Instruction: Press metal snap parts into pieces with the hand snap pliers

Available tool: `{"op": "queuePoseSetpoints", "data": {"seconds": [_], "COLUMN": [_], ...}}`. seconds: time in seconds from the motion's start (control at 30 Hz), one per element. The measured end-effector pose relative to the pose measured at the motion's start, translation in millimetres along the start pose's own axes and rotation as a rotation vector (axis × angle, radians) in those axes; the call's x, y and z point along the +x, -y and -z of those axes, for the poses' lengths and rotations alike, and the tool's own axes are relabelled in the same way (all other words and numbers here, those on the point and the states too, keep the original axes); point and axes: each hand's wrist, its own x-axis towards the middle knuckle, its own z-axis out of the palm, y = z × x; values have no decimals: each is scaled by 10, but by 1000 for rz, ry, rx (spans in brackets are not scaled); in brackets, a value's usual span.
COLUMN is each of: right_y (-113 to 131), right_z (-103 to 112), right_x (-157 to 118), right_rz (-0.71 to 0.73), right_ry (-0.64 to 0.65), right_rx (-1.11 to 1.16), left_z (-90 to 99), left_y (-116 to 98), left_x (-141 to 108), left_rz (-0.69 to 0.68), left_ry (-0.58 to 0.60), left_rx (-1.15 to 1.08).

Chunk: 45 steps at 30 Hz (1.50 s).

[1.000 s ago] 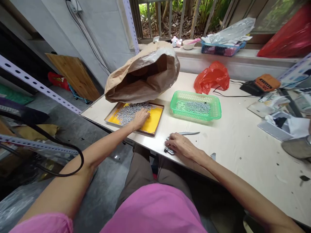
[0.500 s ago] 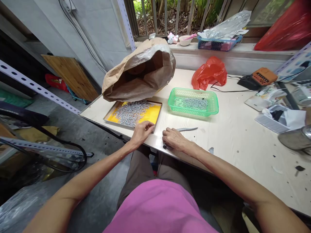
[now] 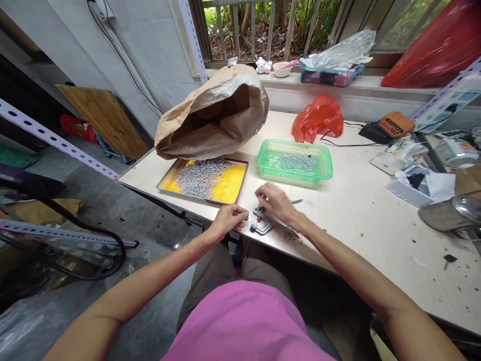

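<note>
My left hand [image 3: 230, 219] is at the table's front edge, thumb and fingertips pinched together. Whatever sits in that pinch is too small to make out. Just right of it lies a small metal fixture [image 3: 263, 229] with a flat bar, a red part and a black knob. My right hand [image 3: 277, 201] is above this fixture, its fingers curled down; what they hold, if anything, is hidden. Beyond my left hand, a shallow tray [image 3: 242, 186] with a yellow bottom carries many small silvery metal pins. A green plastic basket [image 3: 295, 176] behind my right hand contains more such pins.
A large brown paper bag [image 3: 210, 143] lies with its mouth towards me, overhanging the tray's back. Behind the basket is a red plastic bag [image 3: 318, 118]. An orange and black charger [image 3: 389, 126], a grey box [image 3: 409, 193] and a metal pot [image 3: 451, 215] stand to the right.
My right hand has lifted from the fixture and moved slightly right, uncovering it. My left hand has come away from the tray's corner, towards me and the fixture. The view has shifted slightly.
</note>
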Motion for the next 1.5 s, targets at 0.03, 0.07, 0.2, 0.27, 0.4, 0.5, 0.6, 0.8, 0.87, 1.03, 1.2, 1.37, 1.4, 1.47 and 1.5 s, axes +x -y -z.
{"op": "queuePoseSetpoints", "data": {"seconds": [0.03, 0.07, 0.2, 0.27, 0.4, 0.5, 0.6, 0.8, 0.87, 1.03, 1.2, 1.37, 1.4, 1.47, 1.5], "right_y": [-76, -169, -552, -625, -438, -189, -11, 89, 100, 93, -158, -419, -431, -421, -405], "right_z": [135, 288, 832, 922, 696, 399, 180, 48, 39, 63, 215, 296, 300, 303, 304], "right_x": [71, 152, 359, 280, -223, -665, -972, -1119, -1104, -1089, -1001, -849, -831, -814, -814], "right_rz": [-29, -69, -235, -274, -201, -193, -260, -352, -359, -371, -309, -290, -282, -279, -281], "right_ry": [-124, -241, -469, -453, -192, 16, 138, 183, 193, 219, 242, 406, 404, 387, 382], "right_rx": [-10, -40, -225, -271, -178, -70, -24, -74, -92, -126, -286, -294, -295, -312, -322], "left_z": [-24, -50, -151, -178, -180, -172, -176, -205, -213, -215, -213, -225, -227, -231, -233], "left_y": [5, 8, 5, 2, -1, -13, -20, -39, -71, -161, -192, -184, -183, -183, -183], "left_x": [16, 34, 116, 157, 212, 222, 220, 204, 199, 192, 186, 186, 184, 178, 176], "left_rz": [10, 18, 59, 87, 121, 141, 152, 196, 211, 240, 228, 239, 237, 228, 226], "left_ry": [17, 31, 47, 55, 110, 123, 127, 129, 129, 174, 194, 183, 180, 176, 174], "left_rx": [3, 15, 134, 187, 226, 257, 271, 304, 330, 392, 414, 431, 432, 428, 427]}}
